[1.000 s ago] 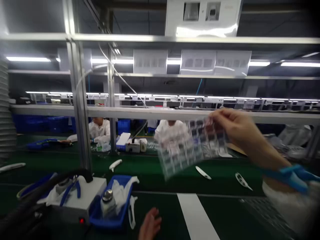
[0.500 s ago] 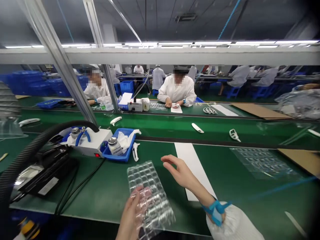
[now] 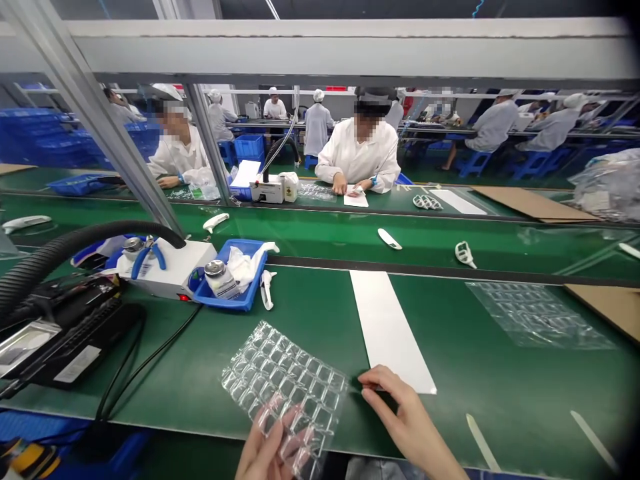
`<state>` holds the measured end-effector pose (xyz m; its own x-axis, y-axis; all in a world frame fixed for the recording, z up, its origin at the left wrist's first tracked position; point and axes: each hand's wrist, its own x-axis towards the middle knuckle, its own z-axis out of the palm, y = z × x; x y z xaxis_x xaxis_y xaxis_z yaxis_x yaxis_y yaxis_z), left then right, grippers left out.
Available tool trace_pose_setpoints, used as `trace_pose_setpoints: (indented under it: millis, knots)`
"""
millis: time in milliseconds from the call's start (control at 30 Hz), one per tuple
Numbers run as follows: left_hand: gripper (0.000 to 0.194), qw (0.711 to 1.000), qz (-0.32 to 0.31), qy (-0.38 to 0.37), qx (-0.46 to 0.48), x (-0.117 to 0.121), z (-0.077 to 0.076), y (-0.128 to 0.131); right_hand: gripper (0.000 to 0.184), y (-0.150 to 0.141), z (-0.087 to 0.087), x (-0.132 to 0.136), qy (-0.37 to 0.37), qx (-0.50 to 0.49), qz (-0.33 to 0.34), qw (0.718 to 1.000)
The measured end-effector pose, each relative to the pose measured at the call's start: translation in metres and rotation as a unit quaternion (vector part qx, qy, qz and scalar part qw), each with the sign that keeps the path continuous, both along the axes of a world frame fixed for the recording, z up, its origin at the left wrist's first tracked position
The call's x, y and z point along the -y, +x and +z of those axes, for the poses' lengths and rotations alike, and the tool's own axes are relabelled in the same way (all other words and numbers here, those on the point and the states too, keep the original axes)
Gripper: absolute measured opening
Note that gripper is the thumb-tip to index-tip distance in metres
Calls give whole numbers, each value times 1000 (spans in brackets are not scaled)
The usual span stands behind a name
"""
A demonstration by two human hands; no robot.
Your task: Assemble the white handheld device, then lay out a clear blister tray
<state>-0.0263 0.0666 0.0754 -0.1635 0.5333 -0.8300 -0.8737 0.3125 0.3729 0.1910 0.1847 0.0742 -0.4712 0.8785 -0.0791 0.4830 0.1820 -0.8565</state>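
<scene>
A clear plastic blister tray [image 3: 285, 387] with a grid of small pockets lies tilted over the near edge of the green table [image 3: 310, 313]. My left hand [image 3: 273, 447] holds its near corner from underneath, fingers showing through the plastic. My right hand [image 3: 407, 420] rests just right of the tray, fingertips pinching or touching its right edge beside the white strip [image 3: 390, 330].
A second clear tray [image 3: 535, 313] lies at the right. A blue bin [image 3: 233, 280] with a bottle and rag, a white box unit [image 3: 165, 267] and a black hose [image 3: 65, 247] stand at the left. Small white parts lie on the conveyor [image 3: 350, 237]. People in white coats sit opposite.
The view dropped from the overhead racks to the table. The tray came down from my raised right hand to the table edge, and my left hand took hold of it.
</scene>
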Motion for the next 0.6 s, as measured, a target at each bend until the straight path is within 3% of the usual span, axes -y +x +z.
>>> trace_pose_setpoints:
  millis: [100,300,600]
  knots:
    - [42,1000,1,3,5,-4,-1,1,34,-7,4,2,-42,-16,-22,999]
    - [37,1000,-3,8,-8,-3,-6,3,50,-24,-4,-1,-225,-116,-48,966]
    - [31,1000,9,7,14,-6,-2,6,50,-35,0,-5,-265,-141,-34,953]
